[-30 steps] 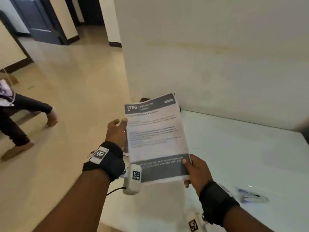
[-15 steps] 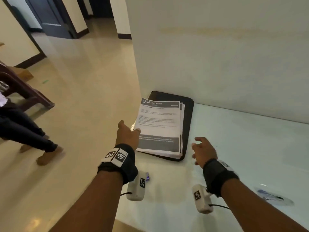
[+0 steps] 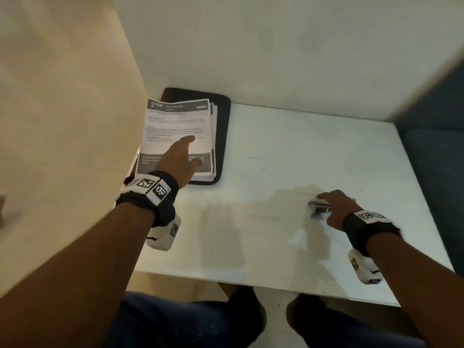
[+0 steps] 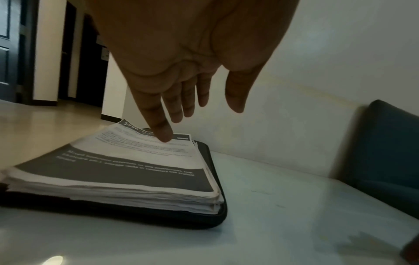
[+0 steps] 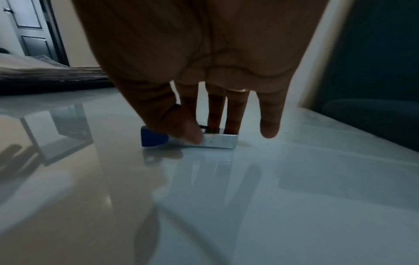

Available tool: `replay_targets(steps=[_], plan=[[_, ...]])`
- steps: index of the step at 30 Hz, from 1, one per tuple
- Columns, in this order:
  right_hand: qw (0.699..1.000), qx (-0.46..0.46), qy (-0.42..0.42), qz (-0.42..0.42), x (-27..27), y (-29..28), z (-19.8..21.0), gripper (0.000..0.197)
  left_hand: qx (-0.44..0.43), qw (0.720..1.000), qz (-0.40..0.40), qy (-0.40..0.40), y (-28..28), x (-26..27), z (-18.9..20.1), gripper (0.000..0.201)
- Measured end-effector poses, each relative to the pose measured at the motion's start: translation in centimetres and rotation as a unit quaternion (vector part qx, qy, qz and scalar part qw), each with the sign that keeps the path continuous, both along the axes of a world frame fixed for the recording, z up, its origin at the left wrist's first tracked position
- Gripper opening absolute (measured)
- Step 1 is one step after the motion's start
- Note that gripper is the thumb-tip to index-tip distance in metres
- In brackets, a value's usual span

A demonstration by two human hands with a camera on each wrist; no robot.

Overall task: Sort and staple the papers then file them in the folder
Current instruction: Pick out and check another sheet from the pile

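A thick stack of printed papers (image 3: 175, 126) (image 4: 127, 161) lies on a black folder (image 3: 222, 136) (image 4: 204, 222) at the table's far left. My left hand (image 3: 183, 156) (image 4: 192, 107) is spread over the top sheet with fingers straight, and one fingertip (image 4: 164, 136) touches the paper. Toward the right front of the table lies a small stapler (image 3: 320, 208) (image 5: 219, 141) with a silver body and a blue end. My right hand (image 3: 334, 205) (image 5: 199, 132) pinches it between thumb and fingers while it rests on the table.
The glossy white table (image 3: 276, 159) stands against a pale wall (image 3: 276, 59). A dark blue seat (image 3: 437, 146) borders its right side. Bare floor (image 3: 62, 121) lies off the left edge. My knees (image 3: 226, 322) sit under the near edge.
Both hands held the papers up, then laid them on the folder. My right hand has since moved right onto the stapler, and my left hand has come over the top sheet.
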State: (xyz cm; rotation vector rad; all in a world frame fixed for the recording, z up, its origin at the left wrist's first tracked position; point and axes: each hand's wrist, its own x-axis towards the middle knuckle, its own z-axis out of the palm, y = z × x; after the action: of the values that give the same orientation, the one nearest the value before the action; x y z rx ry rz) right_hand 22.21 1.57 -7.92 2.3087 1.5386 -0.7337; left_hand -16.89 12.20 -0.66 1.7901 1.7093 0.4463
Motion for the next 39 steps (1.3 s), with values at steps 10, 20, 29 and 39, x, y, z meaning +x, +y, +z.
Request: replay_targets(steps=[10, 20, 29, 39], plan=[[0.99, 0.068, 0.077, 0.094, -14.9, -1.4, -0.2, 0.038, -0.138, 0.979, -0.026, 0.148, -1.4, -7.1, -1.8, 0.028], [0.973, 0.071, 0.17, 0.142, -32.4, 1.8, -2.2, 0.058, -0.222, 0.94, -0.07, 0.25, -1.8, -8.6, -6.0, 0.061], [0.983, 0.085, 0.14, 0.082, -25.5, 3.8, -0.4, 0.046, -0.114, 0.964, 0.051, 0.235, 0.6, -8.2, -5.1, 0.035], [0.969, 0.185, 0.161, 0.026, -26.0, 12.4, -0.5, 0.032, -0.096, 0.962, 0.233, 0.107, 4.6, -9.5, -6.4, 0.059]])
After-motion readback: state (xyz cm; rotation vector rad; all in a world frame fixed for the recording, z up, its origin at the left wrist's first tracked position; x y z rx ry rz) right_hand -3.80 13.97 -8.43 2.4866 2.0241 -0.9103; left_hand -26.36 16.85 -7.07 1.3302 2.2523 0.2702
